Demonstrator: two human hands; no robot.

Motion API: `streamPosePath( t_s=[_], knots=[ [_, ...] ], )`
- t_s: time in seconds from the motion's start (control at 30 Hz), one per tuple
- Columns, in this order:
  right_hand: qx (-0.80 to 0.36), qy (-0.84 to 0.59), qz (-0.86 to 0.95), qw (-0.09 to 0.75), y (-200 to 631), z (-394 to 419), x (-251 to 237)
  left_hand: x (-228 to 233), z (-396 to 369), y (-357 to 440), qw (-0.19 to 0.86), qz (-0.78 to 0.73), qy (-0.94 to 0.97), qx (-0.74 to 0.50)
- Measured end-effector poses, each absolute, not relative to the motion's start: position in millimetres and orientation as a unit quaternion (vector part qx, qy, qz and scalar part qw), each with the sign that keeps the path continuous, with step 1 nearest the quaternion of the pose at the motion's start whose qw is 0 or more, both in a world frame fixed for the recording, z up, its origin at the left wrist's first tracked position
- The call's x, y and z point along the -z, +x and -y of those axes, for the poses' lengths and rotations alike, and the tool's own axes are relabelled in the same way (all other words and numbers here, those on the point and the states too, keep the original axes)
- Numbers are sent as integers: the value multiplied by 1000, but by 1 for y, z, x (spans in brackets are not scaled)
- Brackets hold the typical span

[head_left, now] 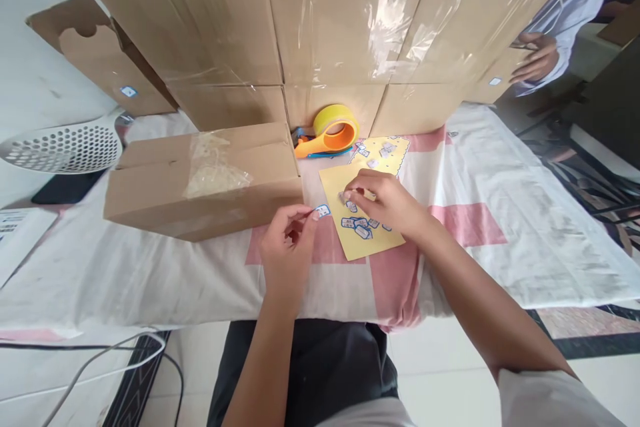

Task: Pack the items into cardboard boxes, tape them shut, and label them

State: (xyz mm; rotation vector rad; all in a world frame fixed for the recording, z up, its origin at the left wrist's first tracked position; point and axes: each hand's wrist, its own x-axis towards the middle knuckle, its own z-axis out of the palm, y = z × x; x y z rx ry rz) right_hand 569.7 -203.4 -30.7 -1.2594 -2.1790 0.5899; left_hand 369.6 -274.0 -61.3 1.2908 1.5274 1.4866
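Blue-edged white sticker (pixel 323 211) pinched in left hand (pixel 286 248) fingers; right hand (pixel 387 203) fingers on yellow sheet (pixel 356 240).

matt cardboard box (pixel 203 177), glossy tape, yellow paper sheet (pixel 350 240), cloth cover (pixel 500 213)

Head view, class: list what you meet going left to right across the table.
White perforated scoop → taped cardboard box → left hand holding a small sticker → right hand on the yellow sticker sheet.
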Motion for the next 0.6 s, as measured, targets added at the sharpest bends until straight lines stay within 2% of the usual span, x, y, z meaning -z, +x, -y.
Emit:
streamPosePath(
  t_s=[0.1, 0.2, 0.47, 0.53, 0.6],
  knots=[
    [-255, -382, 835, 304, 561, 212, 25, 60, 274, 370, 315, -578, 507, -557],
    [-249, -374, 837, 312, 556, 216, 27, 58, 275, 370, 307, -593, 514, -539],
    [-338, -364, 791, 356, 548, 219, 37, 57, 274, 373, 305, -590, 528, -529],
    [-338, -383, 782, 358, 551, 213, 40, 54, 274, 362, 225, -599, 519, -566],
    [-334, -380, 785, 356, 552, 201, 42, 49, 271, 340, 65, -616, 499, -606]
  ],
)
